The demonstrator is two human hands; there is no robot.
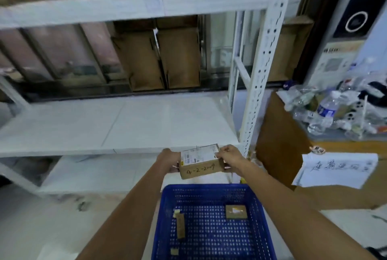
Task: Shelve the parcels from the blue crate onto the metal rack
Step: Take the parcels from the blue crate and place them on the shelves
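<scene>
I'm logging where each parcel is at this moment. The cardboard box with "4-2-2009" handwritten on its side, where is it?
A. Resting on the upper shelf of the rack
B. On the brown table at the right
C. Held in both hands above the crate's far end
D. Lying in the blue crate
C: the box is gripped by the left hand and right hand, above the far rim of the blue crate.

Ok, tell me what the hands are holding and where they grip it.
Both hands hold one cardboard parcel above the blue crate: the left hand on its left end, the right hand on its right end and top corner.
</scene>
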